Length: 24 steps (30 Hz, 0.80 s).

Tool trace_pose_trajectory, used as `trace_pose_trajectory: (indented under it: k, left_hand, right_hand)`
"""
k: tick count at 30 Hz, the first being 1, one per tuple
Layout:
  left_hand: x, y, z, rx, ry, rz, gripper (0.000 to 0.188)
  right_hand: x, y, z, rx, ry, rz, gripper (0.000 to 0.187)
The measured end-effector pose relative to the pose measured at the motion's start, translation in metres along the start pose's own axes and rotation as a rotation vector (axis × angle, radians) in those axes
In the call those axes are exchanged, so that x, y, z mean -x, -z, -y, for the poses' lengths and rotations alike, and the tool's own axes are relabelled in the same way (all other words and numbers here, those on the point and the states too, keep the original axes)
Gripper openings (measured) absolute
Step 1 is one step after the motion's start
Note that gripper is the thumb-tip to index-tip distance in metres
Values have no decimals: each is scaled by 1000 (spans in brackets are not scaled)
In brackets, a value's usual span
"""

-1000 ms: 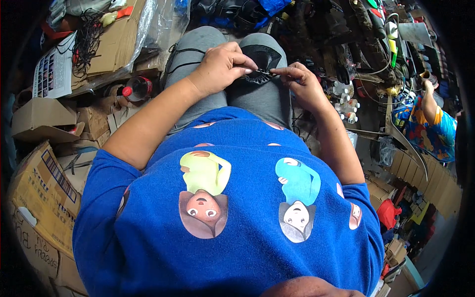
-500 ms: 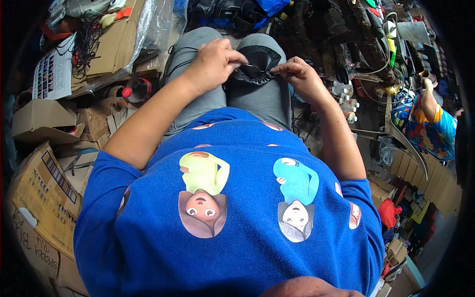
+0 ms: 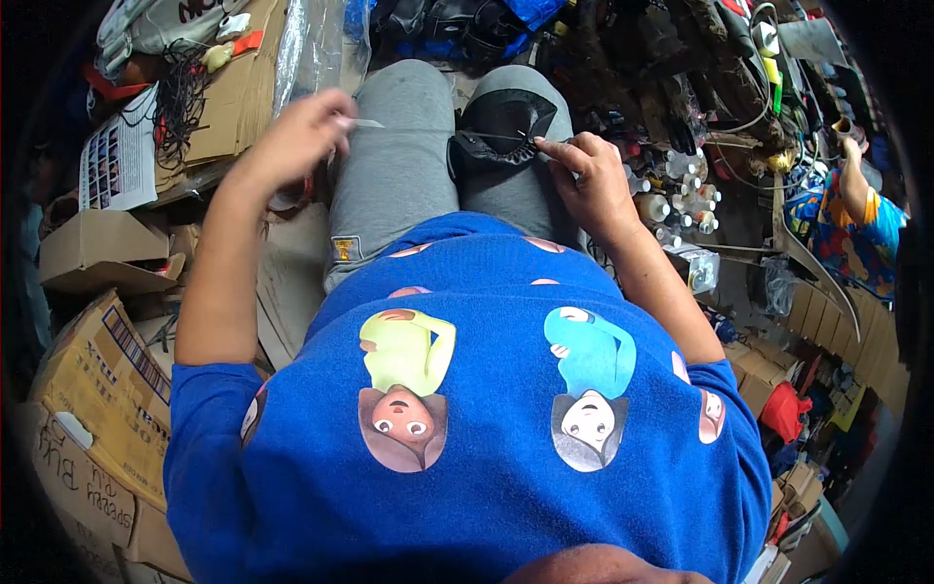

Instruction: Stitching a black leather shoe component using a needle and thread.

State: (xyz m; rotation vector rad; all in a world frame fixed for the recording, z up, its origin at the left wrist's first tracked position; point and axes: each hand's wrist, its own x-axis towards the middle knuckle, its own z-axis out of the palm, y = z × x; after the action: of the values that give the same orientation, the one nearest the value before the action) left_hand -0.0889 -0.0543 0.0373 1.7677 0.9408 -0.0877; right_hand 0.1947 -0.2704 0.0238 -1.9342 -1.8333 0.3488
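Observation:
A black cupped piece (image 3: pixel 501 117) with a gathered, stitched-looking near edge rests on my right knee. My right hand (image 3: pixel 592 183) pinches that edge at its right end. A small shiny sliver shows beside those fingertips. My left hand (image 3: pixel 304 136), blurred by motion, is out beyond my left thigh with its fingers closed on a slim, pale, shiny needle (image 3: pixel 366 124). From there a thin taut thread (image 3: pixel 418 129) runs across my left thigh to the black piece. The needle's exact shape is smeared.
Cardboard boxes (image 3: pixel 102 253) and flattened cardboard (image 3: pixel 229 107) lie on the left. Several small bottles (image 3: pixel 681 200) stand right of my knee. A curved metal blade (image 3: pixel 812 282) lies farther right, near another person's arm (image 3: pixel 854 185). Dark bags (image 3: pixel 448 29) are ahead.
My left hand has swung left, away from the black piece, drawing the thread out across my thigh. My right hand stays pinching the edge, shifted slightly.

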Motion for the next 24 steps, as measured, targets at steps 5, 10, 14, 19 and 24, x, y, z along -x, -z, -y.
trace_pose_trajectory:
  k: [5,10,14,19,24]
  left_hand:
    - [-8,-20,-13,-741,-425,-684,11]
    - [-17,-95,-37,-488,-610,-433,8]
    - [-33,-110,-36,-520,-676,-562,11]
    - [-58,-107,-38,-232,-757,-379,16]
    - [-66,-109,-34,-280,-740,-349,17]
  right_hand:
    - [3,-5,6,166,37,-21,28]
    - [3,-4,10,163,68,-55,33]
    - [3,1,6,31,-68,48,34]
    - [-11,9,-13,-354,-293,198,30]
    - [-25,10,-36,-441,-226,317,42]
